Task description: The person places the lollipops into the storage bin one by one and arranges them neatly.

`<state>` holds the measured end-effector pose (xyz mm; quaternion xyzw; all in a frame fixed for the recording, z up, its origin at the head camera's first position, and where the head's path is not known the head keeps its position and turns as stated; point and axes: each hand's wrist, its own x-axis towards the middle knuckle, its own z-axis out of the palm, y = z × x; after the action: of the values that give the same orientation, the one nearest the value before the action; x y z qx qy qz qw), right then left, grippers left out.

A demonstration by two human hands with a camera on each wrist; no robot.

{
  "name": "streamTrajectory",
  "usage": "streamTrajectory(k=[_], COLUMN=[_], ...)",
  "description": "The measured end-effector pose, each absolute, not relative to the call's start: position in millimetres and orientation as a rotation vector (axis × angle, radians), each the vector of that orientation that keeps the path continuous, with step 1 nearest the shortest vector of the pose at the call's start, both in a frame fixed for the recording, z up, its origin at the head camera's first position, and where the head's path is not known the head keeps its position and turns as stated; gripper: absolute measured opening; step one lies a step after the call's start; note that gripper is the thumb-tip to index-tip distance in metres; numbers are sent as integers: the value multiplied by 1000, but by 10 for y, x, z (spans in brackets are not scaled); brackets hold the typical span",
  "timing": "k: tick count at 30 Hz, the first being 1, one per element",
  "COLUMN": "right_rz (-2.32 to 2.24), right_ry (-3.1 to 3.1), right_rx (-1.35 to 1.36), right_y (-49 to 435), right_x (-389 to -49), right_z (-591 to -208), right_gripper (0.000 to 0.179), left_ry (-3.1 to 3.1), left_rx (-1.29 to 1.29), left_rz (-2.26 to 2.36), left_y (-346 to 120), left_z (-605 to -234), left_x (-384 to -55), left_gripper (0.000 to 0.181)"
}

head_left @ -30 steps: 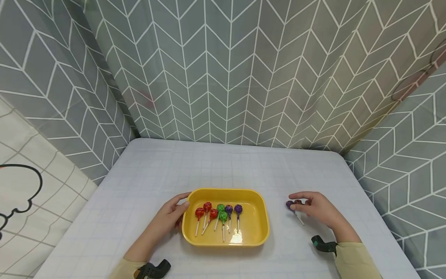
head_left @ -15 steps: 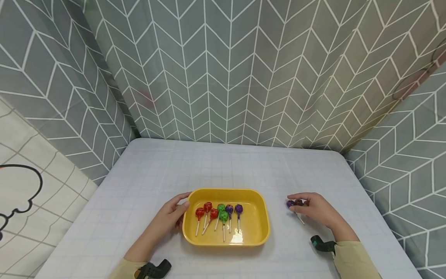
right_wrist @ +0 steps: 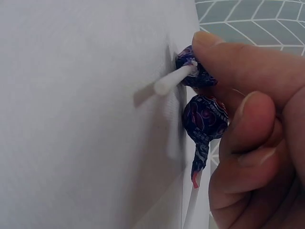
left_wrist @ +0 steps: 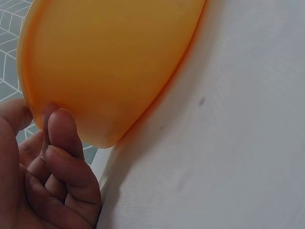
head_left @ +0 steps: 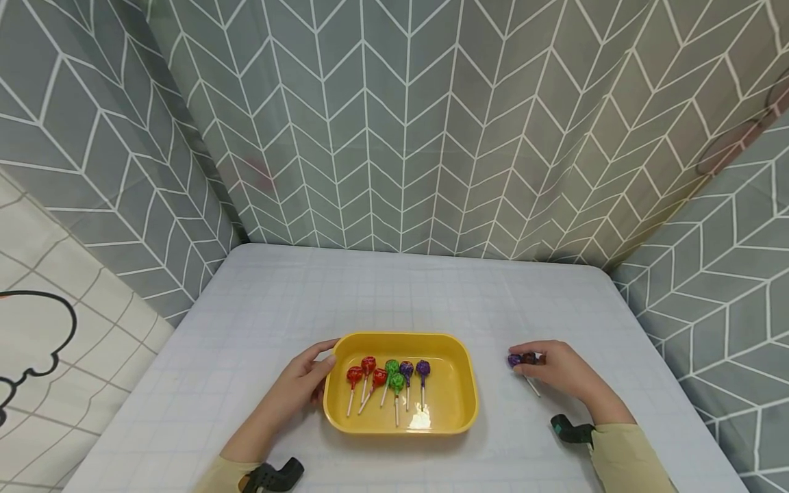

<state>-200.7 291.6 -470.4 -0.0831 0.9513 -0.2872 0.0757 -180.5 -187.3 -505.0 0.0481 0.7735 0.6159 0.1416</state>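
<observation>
My left hand [head_left: 303, 378] grips the left edge of a yellow tray [head_left: 401, 428], thumb at the rim. In the left wrist view the fingers curl against the tray's outer wall [left_wrist: 114, 81]. Inside the tray lie red lollipops [head_left: 354, 374], green lollipops [head_left: 397, 383] and purple lollipops [head_left: 422, 368], heads towards the far side. Right of the tray, my right hand [head_left: 564, 366] pinches a purple-wrapped lollipop [right_wrist: 183, 62] by its head, near the tabletop. A second dark-wrapped lollipop [right_wrist: 206, 117] sits close by the fingers; whether it is also held I cannot tell.
The white cloth-covered table [head_left: 382, 287] reaches back to a grey chevron-patterned curtain [head_left: 382, 137]. Similar cloth hangs at the right side [head_left: 727, 308]. A black camera mount [head_left: 573, 431] is strapped to the right wrist, another [head_left: 274, 476] to the left.
The right thumb and fingers have closed in slightly around the purple lollipop, which has shifted a touch rightward. My left hand and the tray stay practically where they were.
</observation>
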Motion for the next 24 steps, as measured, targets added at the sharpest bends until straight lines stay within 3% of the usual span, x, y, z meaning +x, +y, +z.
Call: streamTrajectory(k=[24], right_rz=[-761], right_ry=[2906], right_rx=[-332], right_y=[2861], right_x=[-2040], right_z=[-4684], right_gripper=[37], left_ry=[2267], left_rx=[109], left_rz=[1754], left_y=[-1849], left_z=[-5028], left_x=[-1803], left_gripper=[35])
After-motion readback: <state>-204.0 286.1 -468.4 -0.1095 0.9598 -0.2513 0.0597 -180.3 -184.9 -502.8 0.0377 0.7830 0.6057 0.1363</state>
